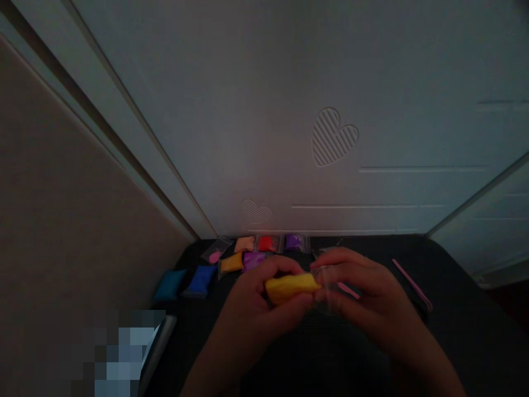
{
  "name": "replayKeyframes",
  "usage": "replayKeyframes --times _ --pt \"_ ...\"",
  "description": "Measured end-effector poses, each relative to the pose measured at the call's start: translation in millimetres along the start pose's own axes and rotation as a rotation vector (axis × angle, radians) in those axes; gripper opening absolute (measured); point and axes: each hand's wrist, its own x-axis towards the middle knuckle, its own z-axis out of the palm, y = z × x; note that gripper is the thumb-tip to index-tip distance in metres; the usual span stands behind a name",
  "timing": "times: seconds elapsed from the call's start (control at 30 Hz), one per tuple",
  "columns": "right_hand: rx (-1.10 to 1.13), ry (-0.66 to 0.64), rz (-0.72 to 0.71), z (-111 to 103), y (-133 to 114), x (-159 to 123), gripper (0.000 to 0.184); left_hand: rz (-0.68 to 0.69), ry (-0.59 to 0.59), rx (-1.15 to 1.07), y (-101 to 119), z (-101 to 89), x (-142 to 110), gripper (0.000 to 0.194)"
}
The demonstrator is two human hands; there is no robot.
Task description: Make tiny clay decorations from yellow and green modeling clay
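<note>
A soft yellow lump of modelling clay [291, 286] sits in my left hand [258, 314], its fingers and thumb closed around the left part. At the lump's right end a clear plastic bag [328, 286] shows between the hands. My right hand [374, 292] pinches this bag with fingertips close to the clay. Whether the clay is still inside the bag cannot be told. Behind my left hand lie a magenta packet [253, 260] and an orange packet [231, 263]. A short pink tool [349, 290] is partly hidden behind my right fingers.
Along the black table's [458, 325] back edge lie red [268, 243], purple [295, 242] and peach [245, 243] packets. Blue [200, 280] and teal [170, 284] packets rest at left, above a pixelated screen-like device [159, 353]. A pink stick [413, 284] lies right. A white panel [264, 110] stands behind.
</note>
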Motion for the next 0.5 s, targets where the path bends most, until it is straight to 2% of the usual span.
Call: replayKeyframes --times 0.13,0.3,0.5 --pt "0.047 0.054 0.031 -2 -1 -3 0.013 -0.034 -0.018 -0.032 -2 -3.5 0 0.016" --pt "0.042 0.102 0.058 -4 0 -7 0.020 -0.040 0.106 -0.101 -9 -5.8 2 0.021" --pt "0.003 0.051 0.021 -2 2 -4 0.029 -0.104 0.028 -0.188 -12 -2.5 1 0.025"
